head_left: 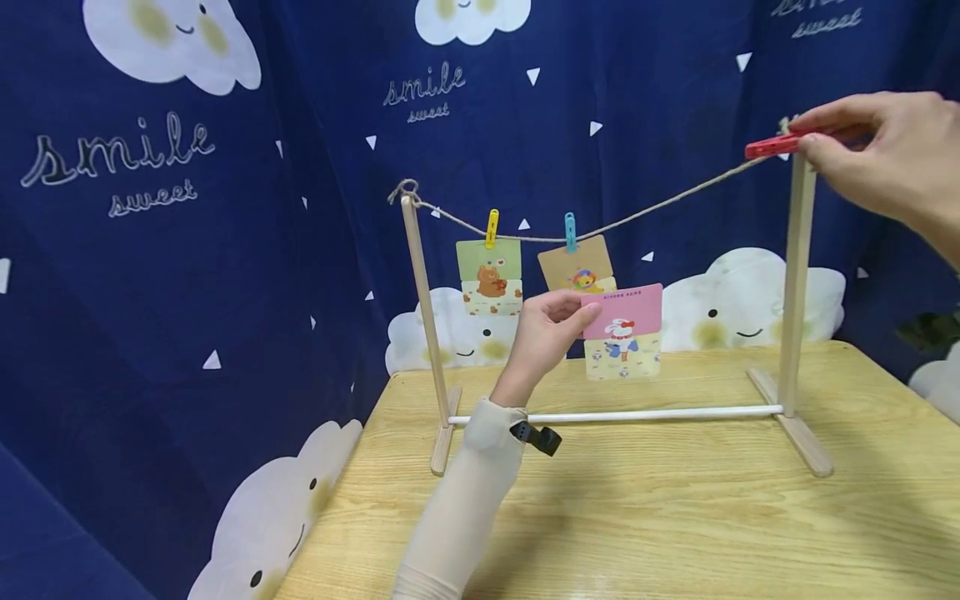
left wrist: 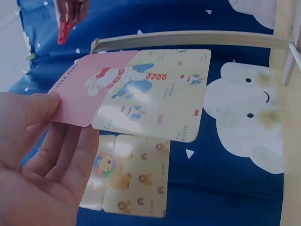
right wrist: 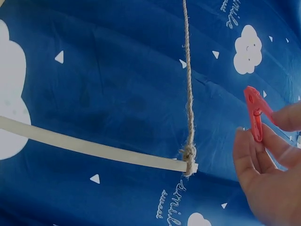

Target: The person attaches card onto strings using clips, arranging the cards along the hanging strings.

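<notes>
My left hand pinches a pink and cream card with a white rabbit, by its upper left edge. The card is below the twine, in front of a tan lion card that hangs from a blue clothespin. Farther left, a green bear card hangs from a yellow clothespin. Up at the right post, my right hand holds a red clothespin between thumb and fingers. In the right wrist view this clothespin is apart from the twine.
Two wooden posts, left and right, hold the sagging twine. A white rod joins their feet on the wooden table. Behind hangs a dark blue curtain with clouds.
</notes>
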Available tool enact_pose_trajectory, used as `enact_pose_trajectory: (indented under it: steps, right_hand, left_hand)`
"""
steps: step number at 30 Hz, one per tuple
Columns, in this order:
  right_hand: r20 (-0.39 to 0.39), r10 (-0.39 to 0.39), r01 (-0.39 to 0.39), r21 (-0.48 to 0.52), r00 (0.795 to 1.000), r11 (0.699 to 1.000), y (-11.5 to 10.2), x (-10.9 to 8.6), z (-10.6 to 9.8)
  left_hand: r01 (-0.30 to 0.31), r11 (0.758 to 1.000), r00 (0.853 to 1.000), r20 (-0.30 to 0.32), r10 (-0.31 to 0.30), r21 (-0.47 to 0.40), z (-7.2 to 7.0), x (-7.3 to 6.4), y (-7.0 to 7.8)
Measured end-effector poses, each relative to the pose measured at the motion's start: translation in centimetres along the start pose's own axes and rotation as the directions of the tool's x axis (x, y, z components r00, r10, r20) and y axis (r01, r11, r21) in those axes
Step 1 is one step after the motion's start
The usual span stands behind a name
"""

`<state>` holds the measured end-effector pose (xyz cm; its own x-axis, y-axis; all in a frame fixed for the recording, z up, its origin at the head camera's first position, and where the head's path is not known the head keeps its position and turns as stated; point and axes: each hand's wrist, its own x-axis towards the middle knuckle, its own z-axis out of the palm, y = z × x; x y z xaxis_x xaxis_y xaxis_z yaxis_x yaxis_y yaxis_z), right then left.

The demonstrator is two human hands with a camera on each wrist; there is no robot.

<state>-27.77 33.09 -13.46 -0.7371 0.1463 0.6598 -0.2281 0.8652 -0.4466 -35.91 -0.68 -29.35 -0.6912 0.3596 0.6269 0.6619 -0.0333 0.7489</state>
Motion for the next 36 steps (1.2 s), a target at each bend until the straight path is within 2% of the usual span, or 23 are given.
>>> enact_pose_trajectory:
  steps: [8, 16, 23, 31, 36]
  right_hand:
    - [0.003, -0.014, 0.014, -0.026, 1.000, 1.000, -0.4, 0.6, -0.4]
    - [0.028, -0.055, 0.054, 0.020, 0.998, 0.998, -0.9, 1.4, -0.6]
    - [0.053, -0.074, 0.074, 0.007, 0.996, 0.997, -1.4, 2.4, -0.4]
    - [0.117, -0.086, 0.087, -0.003, 0.989, 0.996, -2.1, 3.4, 0.0]
    - [0.155, -0.090, 0.093, -0.014, 0.984, 0.996, -2.6, 3.9, 0.4]
  left_hand:
    - [0.022, 0.998, 1.000, -0.006, -0.022, -0.053, 1.5, 1.0, 0.4]
    - [0.016, 0.998, 1.000, -0.003, -0.016, -0.052, 2.8, 2.1, 0.8]
    - [-0.003, 0.998, 0.999, -0.046, 0.000, -0.058, 4.2, 3.1, 1.0]
    - [0.035, 0.994, 0.996, -0.078, -0.043, -0.100, 5.4, 4.2, 0.9]
    - [0.062, 0.991, 0.995, -0.074, -0.072, -0.119, 5.8, 4.9, 0.7]
